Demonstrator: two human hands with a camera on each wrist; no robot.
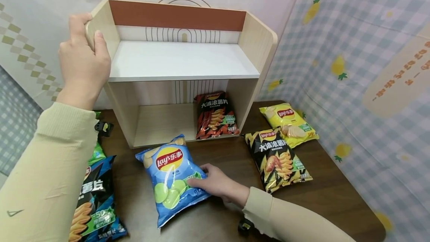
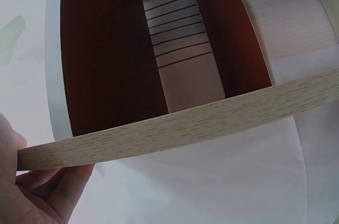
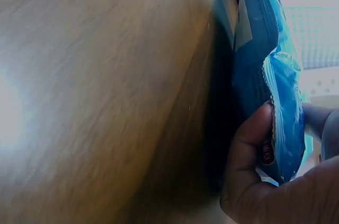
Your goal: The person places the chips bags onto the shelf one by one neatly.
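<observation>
My left hand (image 1: 84, 53) grips the upper left side panel of a small two-tier wooden shelf (image 1: 184, 61), thumb on the inner face. In the left wrist view its fingers (image 2: 71, 187) curl round the end of the wooden panel (image 2: 159, 134). The right hand (image 1: 216, 182) pinches the right edge of a blue Lay's chip bag (image 1: 174, 182), thumb on the printed front. From the right wrist, that hand (image 3: 265, 181) shows finger and thumb on either side of the bag's crimped edge (image 3: 273, 97), with the bag tilted up over the table.
On the lower tier, at the right, stands a red-and-black chip bag (image 1: 216, 115). A black-and-gold bag (image 1: 277, 160) and a yellow bag (image 1: 290, 124) lie on the dark wooden table (image 1: 330, 197) to the right. At left, a black-and-blue bag (image 1: 97, 201) and a green bag (image 1: 97, 154) are partly behind my sleeve.
</observation>
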